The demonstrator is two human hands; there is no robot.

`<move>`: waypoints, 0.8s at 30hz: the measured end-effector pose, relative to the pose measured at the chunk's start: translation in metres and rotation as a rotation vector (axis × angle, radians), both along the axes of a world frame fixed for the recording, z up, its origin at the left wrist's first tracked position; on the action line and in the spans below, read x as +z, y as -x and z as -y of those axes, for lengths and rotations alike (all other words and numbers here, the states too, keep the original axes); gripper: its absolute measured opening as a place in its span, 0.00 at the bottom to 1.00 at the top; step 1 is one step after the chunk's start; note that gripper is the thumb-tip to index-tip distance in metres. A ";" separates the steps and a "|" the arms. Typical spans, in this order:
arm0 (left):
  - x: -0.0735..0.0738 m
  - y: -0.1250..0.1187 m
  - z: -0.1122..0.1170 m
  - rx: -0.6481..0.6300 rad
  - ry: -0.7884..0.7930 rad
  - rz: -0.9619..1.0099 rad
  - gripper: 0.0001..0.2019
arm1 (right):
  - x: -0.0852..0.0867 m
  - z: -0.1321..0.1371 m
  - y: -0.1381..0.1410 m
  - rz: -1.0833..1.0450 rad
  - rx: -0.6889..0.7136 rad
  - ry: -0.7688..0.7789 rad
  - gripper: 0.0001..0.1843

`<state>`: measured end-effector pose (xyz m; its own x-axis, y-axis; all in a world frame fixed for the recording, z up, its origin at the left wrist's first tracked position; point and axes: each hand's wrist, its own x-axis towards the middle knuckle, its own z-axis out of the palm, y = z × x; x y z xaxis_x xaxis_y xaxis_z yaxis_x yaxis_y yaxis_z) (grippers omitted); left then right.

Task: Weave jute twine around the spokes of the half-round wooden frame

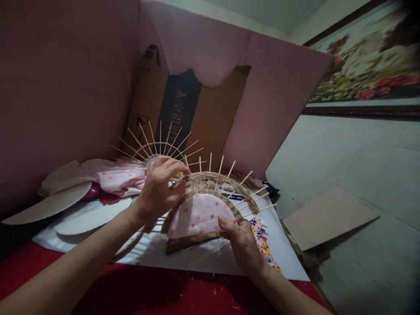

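Note:
A half-round piece covered in pink flowered fabric (197, 214) stands with its straight edge downward over the white sheet. Thin wooden sticks (232, 168) fan out from its curved rim, with twine (210, 176) running across them in a raised arc. My right hand (244, 243) grips the lower right corner of this half-round piece, thumb on the fabric. At the upper left of the arc, my left hand (167, 183) is closed with its fingertips on the twine and stick ends. Those fingertips partly hide what they pinch.
Behind stands another stick fan (160, 144). White half-round boards (95, 216) and crumpled pink fabric (121, 177) lie at left. A flowered strip (262, 245) lies at right on the white sheet (288, 258). Cardboard (213, 118) and a pink panel (272, 100) rise behind.

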<state>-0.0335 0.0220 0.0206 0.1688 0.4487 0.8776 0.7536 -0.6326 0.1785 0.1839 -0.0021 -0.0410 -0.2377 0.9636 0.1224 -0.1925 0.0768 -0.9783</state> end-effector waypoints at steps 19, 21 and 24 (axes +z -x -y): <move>-0.004 -0.004 -0.002 0.151 -0.084 -0.151 0.03 | -0.006 -0.002 -0.002 0.003 -0.019 0.011 0.15; -0.005 -0.002 -0.004 0.162 -0.099 -0.133 0.04 | -0.005 -0.002 -0.002 0.007 -0.021 0.011 0.15; -0.006 0.002 -0.008 0.189 -0.084 -0.100 0.04 | -0.005 -0.002 -0.002 0.016 -0.039 0.031 0.16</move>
